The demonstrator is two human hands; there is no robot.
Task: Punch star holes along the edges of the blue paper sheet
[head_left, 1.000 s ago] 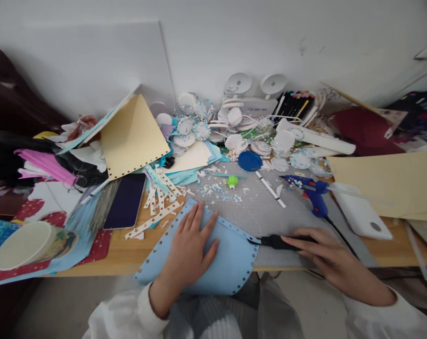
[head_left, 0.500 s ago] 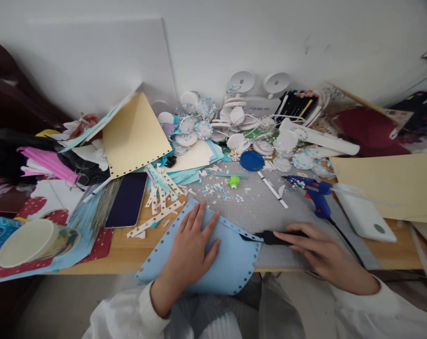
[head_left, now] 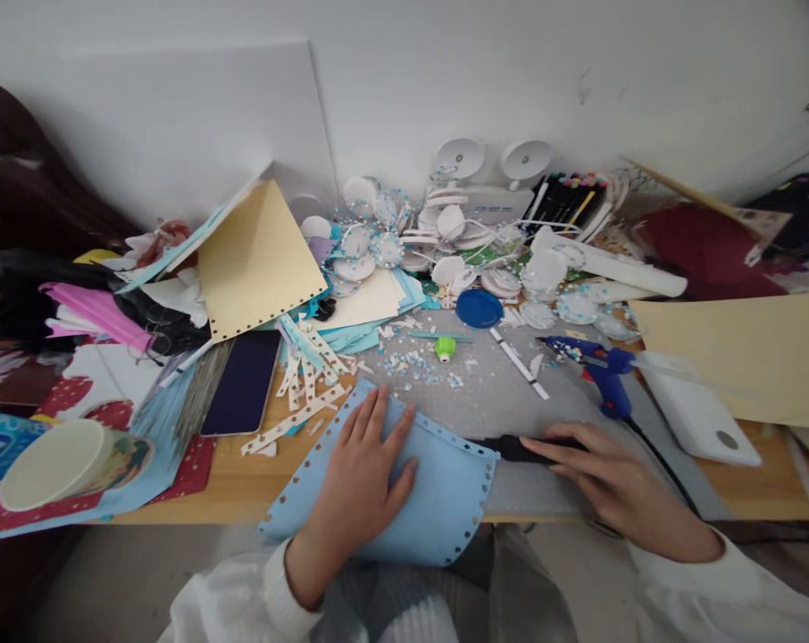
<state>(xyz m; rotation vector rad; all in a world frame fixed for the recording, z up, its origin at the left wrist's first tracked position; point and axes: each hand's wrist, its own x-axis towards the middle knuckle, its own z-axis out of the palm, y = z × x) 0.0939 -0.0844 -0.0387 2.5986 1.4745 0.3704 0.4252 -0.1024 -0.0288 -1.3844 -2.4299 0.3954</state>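
A light blue paper sheet (head_left: 437, 509) with star-shaped holes along its edges lies on the front of the table and overhangs it. My left hand (head_left: 364, 464) presses flat on this sheet, fingers spread. To the right, my right hand (head_left: 612, 473) is closed around the handles of black scissors (head_left: 512, 448). The scissors point left and meet the sheet's right corner, where a narrow punched strip (head_left: 437, 430) runs along the upper edge. Paper hides most of the blades.
A blue glue gun (head_left: 605, 371) with its cord and a white power bank (head_left: 703, 415) lie right. A phone (head_left: 244, 384), cut strips (head_left: 297, 415) and a paper cup (head_left: 56, 469) are left. Behind are a green bottle (head_left: 445, 348), a blue lid (head_left: 479, 309) and white discs (head_left: 545, 268).
A dark blade that showed below the strip is now hidden by the paper. Both hands stay almost in place; the whole view has shifted slightly.
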